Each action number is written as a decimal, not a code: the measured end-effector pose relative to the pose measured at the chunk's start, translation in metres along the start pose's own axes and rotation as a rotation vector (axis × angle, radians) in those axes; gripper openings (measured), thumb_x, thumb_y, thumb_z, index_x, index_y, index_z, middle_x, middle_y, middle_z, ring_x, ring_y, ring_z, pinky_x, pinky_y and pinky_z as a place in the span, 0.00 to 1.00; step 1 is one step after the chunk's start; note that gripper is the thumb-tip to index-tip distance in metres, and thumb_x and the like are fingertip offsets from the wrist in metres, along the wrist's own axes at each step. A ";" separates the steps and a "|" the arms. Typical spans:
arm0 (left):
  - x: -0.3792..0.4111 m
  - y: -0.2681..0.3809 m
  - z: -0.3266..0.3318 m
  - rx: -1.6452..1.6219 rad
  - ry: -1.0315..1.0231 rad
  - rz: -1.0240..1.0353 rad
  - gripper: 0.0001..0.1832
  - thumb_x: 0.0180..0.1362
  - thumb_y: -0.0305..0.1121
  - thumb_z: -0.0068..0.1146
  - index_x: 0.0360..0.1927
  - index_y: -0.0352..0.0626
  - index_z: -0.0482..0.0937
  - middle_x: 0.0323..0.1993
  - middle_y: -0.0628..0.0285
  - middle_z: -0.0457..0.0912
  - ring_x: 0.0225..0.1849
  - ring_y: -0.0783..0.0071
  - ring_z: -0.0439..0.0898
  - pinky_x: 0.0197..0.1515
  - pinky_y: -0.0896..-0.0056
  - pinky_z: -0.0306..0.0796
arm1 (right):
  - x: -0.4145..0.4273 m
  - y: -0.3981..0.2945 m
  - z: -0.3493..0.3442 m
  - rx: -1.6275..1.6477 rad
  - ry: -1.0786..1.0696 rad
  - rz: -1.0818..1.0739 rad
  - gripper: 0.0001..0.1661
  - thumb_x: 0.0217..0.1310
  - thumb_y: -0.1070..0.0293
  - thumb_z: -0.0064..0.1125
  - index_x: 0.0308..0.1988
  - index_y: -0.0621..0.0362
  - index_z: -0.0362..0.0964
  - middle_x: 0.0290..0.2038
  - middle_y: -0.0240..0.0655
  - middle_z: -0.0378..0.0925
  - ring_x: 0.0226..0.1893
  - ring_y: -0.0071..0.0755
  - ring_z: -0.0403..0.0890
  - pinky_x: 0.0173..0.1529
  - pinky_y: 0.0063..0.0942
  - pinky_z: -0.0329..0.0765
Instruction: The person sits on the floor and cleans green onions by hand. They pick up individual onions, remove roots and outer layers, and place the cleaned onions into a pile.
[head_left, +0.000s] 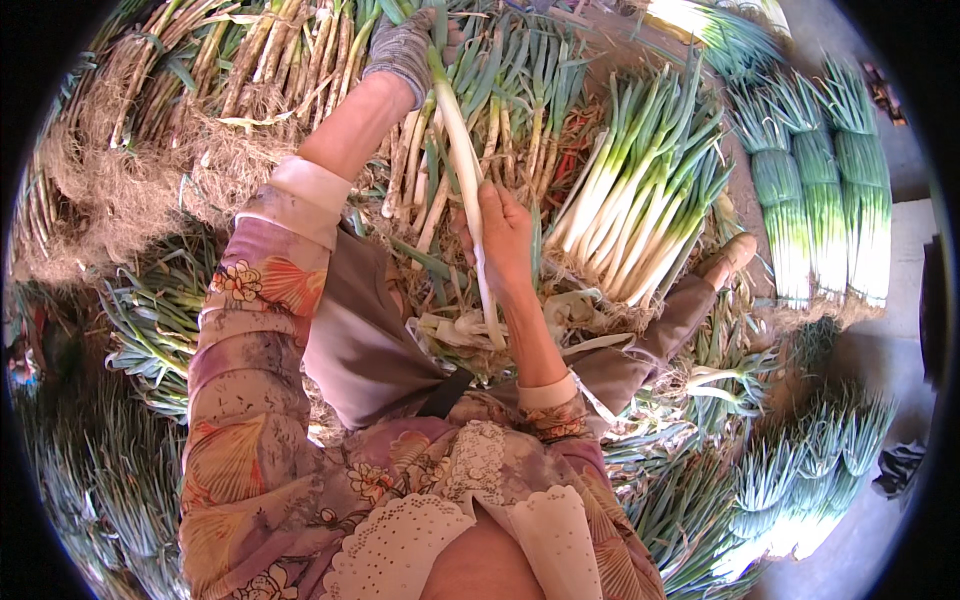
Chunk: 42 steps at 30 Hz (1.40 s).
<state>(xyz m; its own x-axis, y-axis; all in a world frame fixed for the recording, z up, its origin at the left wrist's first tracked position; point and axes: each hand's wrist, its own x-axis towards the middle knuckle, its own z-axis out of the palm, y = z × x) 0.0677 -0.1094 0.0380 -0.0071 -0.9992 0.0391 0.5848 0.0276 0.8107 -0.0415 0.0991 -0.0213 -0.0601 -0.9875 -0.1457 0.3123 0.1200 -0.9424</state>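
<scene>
My left hand, in a grey knit glove, grips the green upper part of a long green onion near the top of the view. Lower down, my bare right hand pinches its white stalk between thumb and fingers. A pale strip, perhaps a peeled outer layer, hangs from that hand towards my lap. Just right of the hands lies a pile of clean, white-stemmed green onions. Beyond and between my hands are unpeeled green onions with brownish stalks.
Rooty, soil-stained green onions are heaped at upper left. Wrapped bundles stand in a row at right, with more bundles at lower right. Peeled scraps lie between my legs. My right foot rests beside the clean pile.
</scene>
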 end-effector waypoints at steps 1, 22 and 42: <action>0.002 -0.001 0.000 -0.010 0.009 -0.036 0.05 0.60 0.30 0.45 0.34 0.43 0.74 0.21 0.61 0.75 0.19 0.67 0.74 0.20 0.69 0.70 | 0.000 0.000 0.000 0.033 0.008 -0.008 0.18 0.68 0.58 0.40 0.35 0.62 0.68 0.18 0.31 0.71 0.12 0.17 0.67 0.13 0.17 0.62; -0.008 -0.020 0.010 -0.171 0.084 -0.383 0.25 0.55 0.61 0.48 0.20 0.50 0.66 0.11 0.67 0.65 0.12 0.69 0.63 0.15 0.69 0.61 | 0.003 -0.019 -0.035 0.549 0.756 -0.037 0.11 0.68 0.66 0.37 0.38 0.61 0.64 0.21 0.34 0.67 0.18 0.24 0.68 0.26 0.23 0.73; 0.041 0.092 -0.070 -0.649 -0.703 -0.260 0.21 0.53 0.54 0.50 0.20 0.49 0.65 0.13 0.73 0.60 0.12 0.83 0.59 0.17 0.80 0.58 | -0.112 0.084 -0.171 -1.620 -0.018 -0.214 0.12 0.49 0.72 0.54 0.38 0.60 0.71 0.29 0.45 0.74 0.35 0.50 0.75 0.46 0.40 0.69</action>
<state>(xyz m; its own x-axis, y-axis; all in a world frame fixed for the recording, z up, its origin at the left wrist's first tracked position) 0.1778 -0.1498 0.0738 -0.5553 -0.7219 0.4129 0.8261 -0.4212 0.3744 -0.1705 0.2371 -0.1360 0.0452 -0.9989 0.0138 -0.9648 -0.0472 -0.2589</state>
